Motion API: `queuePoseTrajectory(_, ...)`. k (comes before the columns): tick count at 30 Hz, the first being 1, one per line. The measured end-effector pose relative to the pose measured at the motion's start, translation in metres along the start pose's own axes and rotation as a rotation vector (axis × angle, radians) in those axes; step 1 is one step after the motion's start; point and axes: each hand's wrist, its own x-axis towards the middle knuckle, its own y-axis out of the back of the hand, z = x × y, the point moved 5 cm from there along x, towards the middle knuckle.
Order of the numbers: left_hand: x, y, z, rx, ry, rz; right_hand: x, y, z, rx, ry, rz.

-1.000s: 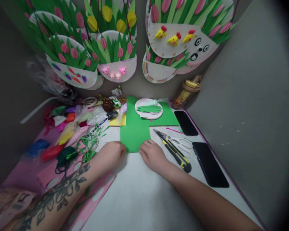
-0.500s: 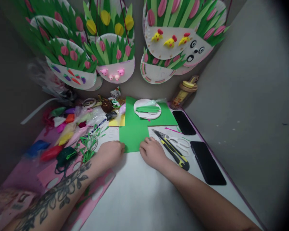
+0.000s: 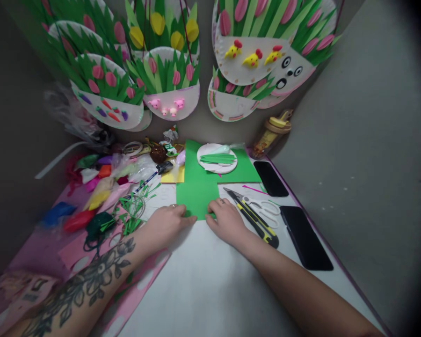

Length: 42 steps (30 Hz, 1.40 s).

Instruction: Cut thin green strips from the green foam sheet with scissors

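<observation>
A folded-looking piece of green paper point(image 3: 197, 196) lies flat on the white table surface. On its lower left corner rests my left hand point(image 3: 170, 223), palm down, the thumb stretched along the near edge and apart from the fingers. My right hand point(image 3: 226, 220) is at the lower right corner, with curled fingers and thumb around the paper's edge. Just right of it lie a yellow and black box cutter point(image 3: 254, 217) and white-handled scissors point(image 3: 264, 208). Beyond the paper, a white paper plate point(image 3: 204, 164) holds green paper strips point(image 3: 217, 159).
A larger green sheet point(image 3: 243, 175) lies under the plate. Two black phones point(image 3: 270, 179) lie along the right edge, near a drink cup point(image 3: 268, 138). Coloured clay bags point(image 3: 77, 222), green scraps point(image 3: 131, 210) and yarn point(image 3: 97, 225) crowd the left. Decorated paper-plate baskets point(image 3: 171, 100) hang behind.
My left hand has shifted right, and its thumb now reaches out along the paper's near edge. My right hand's thumb and fingers have parted slightly. The paper stays in place.
</observation>
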Motion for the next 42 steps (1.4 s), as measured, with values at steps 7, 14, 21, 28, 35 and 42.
queuePoseTrajectory(7, -0.008, 0.011, 0.004, 0.11, 0.025, -0.088, -0.003, -0.005, 0.002, 0.061, 0.067, 0.013)
queuePoseTrajectory(14, -0.01, 0.01, 0.004, 0.088, 0.127, -0.141, -0.011, -0.008, -0.024, -0.061, 0.434, -0.054)
queuePoseTrajectory(21, -0.011, 0.011, 0.006, 0.124, 0.148, -0.186, -0.018, 0.001, -0.023, -0.16, 0.257, -0.124)
queuePoseTrajectory(28, -0.013, 0.011, 0.006, 0.115, 0.161, -0.229, -0.03, 0.012, -0.003, -0.271, 0.076, -0.236)
queuePoseTrajectory(35, -0.014, 0.009, 0.007, 0.087, 0.149, -0.248, -0.03, 0.017, 0.01, -0.334, 0.027, -0.277)
queuePoseTrajectory(42, -0.014, 0.015, -0.002, 0.123, 0.147, -0.169, -0.029, 0.022, 0.009, -0.335, 0.025, -0.297)
